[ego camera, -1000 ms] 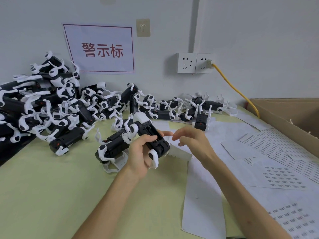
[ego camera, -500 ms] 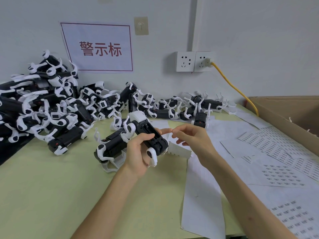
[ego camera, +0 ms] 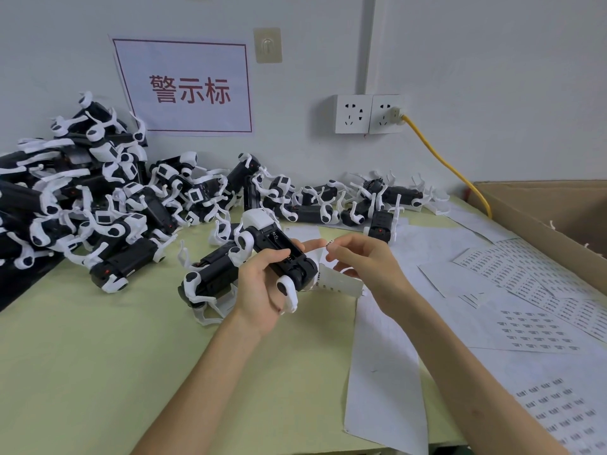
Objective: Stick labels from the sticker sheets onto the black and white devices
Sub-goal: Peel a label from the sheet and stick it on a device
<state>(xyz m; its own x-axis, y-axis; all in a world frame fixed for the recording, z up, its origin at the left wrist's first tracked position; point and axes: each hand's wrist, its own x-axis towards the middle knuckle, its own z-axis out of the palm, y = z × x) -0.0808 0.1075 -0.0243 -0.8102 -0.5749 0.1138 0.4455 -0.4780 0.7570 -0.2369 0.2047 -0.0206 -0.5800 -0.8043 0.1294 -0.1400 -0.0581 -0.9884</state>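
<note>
My left hand grips a black and white device above the table, its black underside turned up. My right hand is just right of the device, thumb and forefinger pinched on a small white label near the tip of my left forefinger. A curled piece of sticker sheet lies under my right hand. A second device lies on the table just left of the held one. Sticker sheets with rows of small dark labels spread over the right side of the table.
A big heap of black and white devices fills the back left, with more devices along the wall. A cardboard box stands at the right. A yellow cable runs from the wall sockets. The green table spreads in front.
My right hand has closed its thumb and forefinger on a small label and brought it up close to the held device. My left hand keeps hold of the device.
</note>
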